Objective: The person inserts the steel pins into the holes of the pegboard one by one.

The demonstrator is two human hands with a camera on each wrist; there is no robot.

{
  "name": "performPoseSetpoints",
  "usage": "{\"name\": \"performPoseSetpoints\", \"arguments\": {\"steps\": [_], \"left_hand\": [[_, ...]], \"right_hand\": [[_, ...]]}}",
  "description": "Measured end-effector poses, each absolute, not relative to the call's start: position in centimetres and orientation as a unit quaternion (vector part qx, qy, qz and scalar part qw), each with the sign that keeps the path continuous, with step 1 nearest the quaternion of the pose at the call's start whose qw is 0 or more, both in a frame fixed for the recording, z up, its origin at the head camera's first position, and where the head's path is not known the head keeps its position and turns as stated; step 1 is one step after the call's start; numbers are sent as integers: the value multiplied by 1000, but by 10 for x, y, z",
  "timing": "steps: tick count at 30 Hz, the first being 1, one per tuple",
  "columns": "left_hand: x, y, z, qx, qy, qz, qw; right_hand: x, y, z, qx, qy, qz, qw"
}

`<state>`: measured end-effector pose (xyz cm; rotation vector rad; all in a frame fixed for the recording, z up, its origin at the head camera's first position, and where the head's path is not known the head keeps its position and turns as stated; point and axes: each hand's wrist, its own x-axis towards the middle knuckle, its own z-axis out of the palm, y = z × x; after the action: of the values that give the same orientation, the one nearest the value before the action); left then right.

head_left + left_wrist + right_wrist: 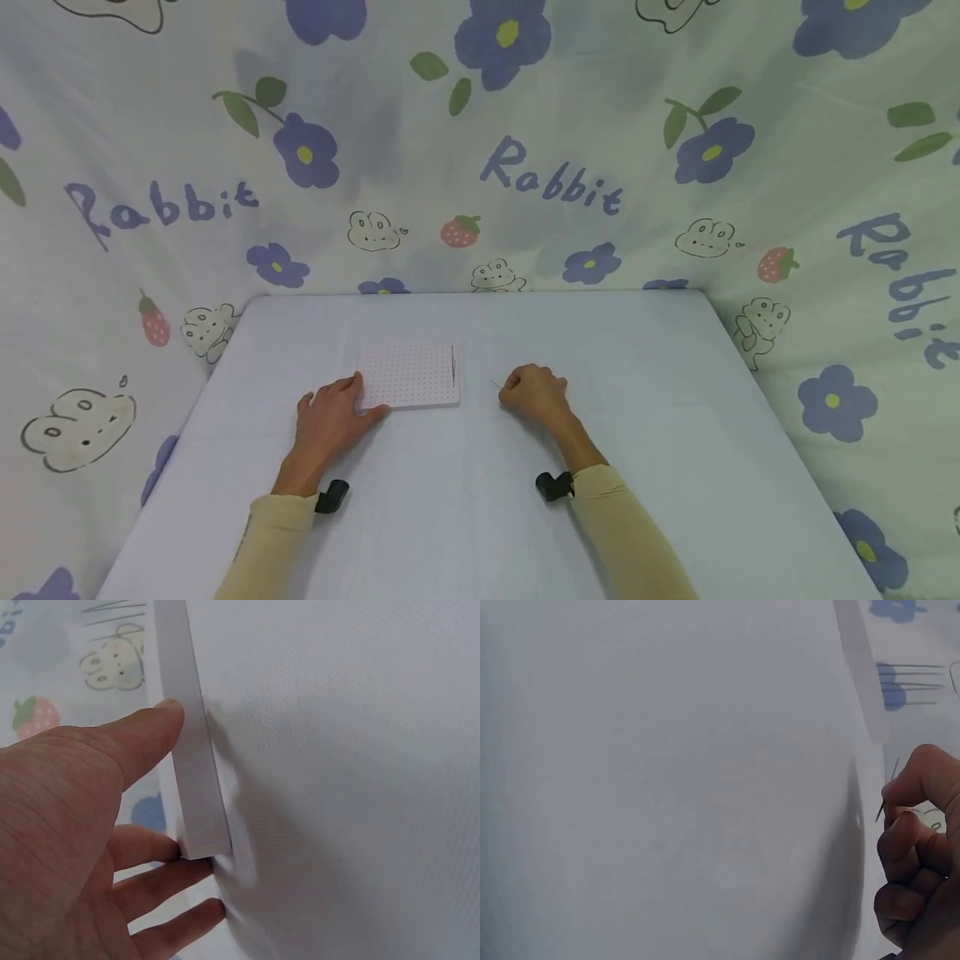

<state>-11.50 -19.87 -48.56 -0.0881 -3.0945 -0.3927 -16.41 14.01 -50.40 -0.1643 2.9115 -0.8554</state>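
A white pegboard point(405, 375) with rows of small holes lies on the white-covered table. My left hand point(326, 423) is at its near left corner, thumb against the front edge and fingertips at the left side. Several thin metal pins point(911, 686) stand in a line along the board's right side. Just right of the board, my right hand point(536, 394) pinches another thin pin point(880, 810) between thumb and index finger. Both ends of that pin stick out of the pinch, and the other fingers are curled in.
White cloth covers the table point(660, 367), with its far edge behind the board. A curtain point(420, 150) printed with flowers, rabbits and strawberries hangs behind and at both sides. Each wrist carries a small black camera point(555, 486).
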Motion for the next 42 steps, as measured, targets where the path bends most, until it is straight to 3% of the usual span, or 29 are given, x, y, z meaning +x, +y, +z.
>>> {"name": "performPoseSetpoints", "arguments": {"steps": [16, 42], "left_hand": [[-115, -203, -488, -20, -992, -123, 2], [-114, -197, -486, -23, -992, -120, 10]], "right_hand": [[-164, 95, -496, -130, 897, -422, 24], [-170, 80, -510, -146, 914, -379, 23]]}}
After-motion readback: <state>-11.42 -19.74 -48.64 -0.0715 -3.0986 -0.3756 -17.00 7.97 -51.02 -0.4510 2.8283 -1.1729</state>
